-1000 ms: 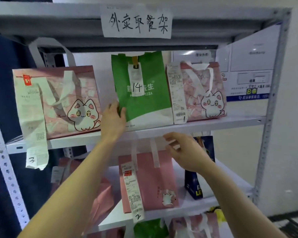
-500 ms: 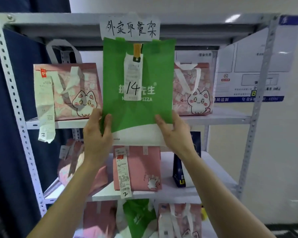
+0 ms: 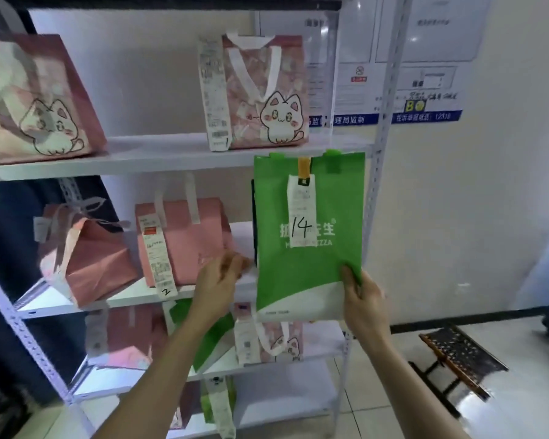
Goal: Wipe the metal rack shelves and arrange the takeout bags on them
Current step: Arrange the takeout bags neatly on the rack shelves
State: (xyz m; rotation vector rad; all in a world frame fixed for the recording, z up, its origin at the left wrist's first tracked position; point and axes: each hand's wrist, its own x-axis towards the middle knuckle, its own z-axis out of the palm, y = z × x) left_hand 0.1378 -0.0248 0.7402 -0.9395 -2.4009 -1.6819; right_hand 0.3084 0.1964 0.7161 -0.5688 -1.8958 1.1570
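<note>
A green takeout bag (image 3: 308, 248) with a receipt marked 14 hangs in the air in front of the right end of the metal rack (image 3: 159, 160). My right hand (image 3: 362, 299) is shut on its lower right corner. My left hand (image 3: 219, 280) is just left of the bag, fingers curled, by a plain pink bag (image 3: 184, 242) on the second shelf; whether it touches anything is unclear. Two pink cat bags, one at the left (image 3: 35, 103) and one at the right (image 3: 260, 96), stand on the shelf above, with a gap between them.
A crumpled pink bag (image 3: 83, 261) lies at the left of the second shelf. Lower shelves carry more pink and green bags (image 3: 267, 340). A dark stool (image 3: 457, 356) stands on the tiled floor to the right. Notices (image 3: 419, 58) hang on the wall.
The green bag has come off the upper shelf and moved down and to the right. My left hand has let go of it; only my right hand still holds it. The view has dropped.
</note>
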